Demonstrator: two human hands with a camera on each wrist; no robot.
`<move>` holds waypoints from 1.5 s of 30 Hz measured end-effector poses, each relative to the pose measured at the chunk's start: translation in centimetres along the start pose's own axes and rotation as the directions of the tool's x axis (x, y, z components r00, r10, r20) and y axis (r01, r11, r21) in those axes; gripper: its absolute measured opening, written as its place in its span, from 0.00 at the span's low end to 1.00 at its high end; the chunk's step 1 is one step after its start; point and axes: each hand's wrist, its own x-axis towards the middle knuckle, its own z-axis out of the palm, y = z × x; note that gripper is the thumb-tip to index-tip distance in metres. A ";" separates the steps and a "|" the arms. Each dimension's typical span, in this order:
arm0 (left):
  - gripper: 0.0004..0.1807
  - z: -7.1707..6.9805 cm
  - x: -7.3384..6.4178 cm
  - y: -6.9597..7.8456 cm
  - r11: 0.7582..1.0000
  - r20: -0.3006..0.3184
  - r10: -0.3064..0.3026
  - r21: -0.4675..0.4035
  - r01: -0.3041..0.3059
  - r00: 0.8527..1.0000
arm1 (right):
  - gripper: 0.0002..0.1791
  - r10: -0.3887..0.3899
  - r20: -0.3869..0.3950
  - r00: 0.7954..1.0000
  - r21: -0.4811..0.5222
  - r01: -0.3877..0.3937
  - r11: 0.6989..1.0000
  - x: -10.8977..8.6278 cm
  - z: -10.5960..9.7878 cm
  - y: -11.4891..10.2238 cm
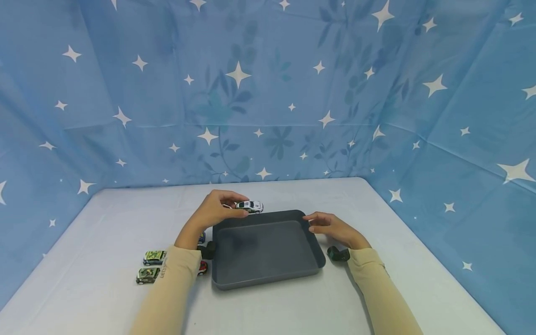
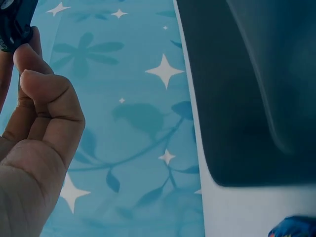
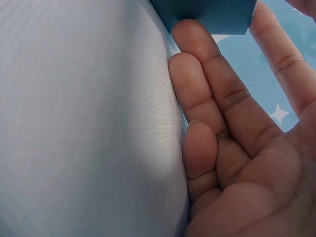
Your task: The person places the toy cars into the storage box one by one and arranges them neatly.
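My left hand (image 1: 217,207) pinches a white toy police car (image 1: 250,206) with dark markings, held over the tray's far left rim. In the left wrist view only a dark end of the toy car (image 2: 16,24) shows at the fingertips. A dark grey rectangular tray (image 1: 268,251) lies on the white table, with nothing inside it. At its far right corner my right hand (image 1: 335,228) rests its fingertips against the wall. The right wrist view shows these fingers (image 3: 232,98) fairly straight, touching the tray's outer side (image 3: 212,17).
Left of the tray, a green-yellow toy car (image 1: 154,257) and a camouflage toy car (image 1: 147,275) stand near the left sleeve. A blue toy car (image 1: 202,237) and a red one (image 1: 203,267) are partly hidden by that arm. A blue starry curtain (image 1: 268,93) hangs behind the table.
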 end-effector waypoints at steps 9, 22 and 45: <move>0.21 1.6 1.1 -0.3 0.999 0.012 0.007 -0.036 -0.006 1.000 | 0.27 0.000 0.002 1.000 0.004 0.000 1.000 -0.1 0.0 -0.1; 0.20 4.3 1.9 -1.1 1.000 0.028 -0.010 -0.029 0.011 1.000 | 0.28 0.014 -0.009 1.000 0.011 -0.014 1.000 -0.1 0.0 -0.1; 0.19 7.4 3.3 -1.6 0.995 0.015 -0.076 0.064 0.075 0.997 | 0.27 0.025 -0.004 1.000 0.013 -0.025 1.000 0.0 0.0 -0.3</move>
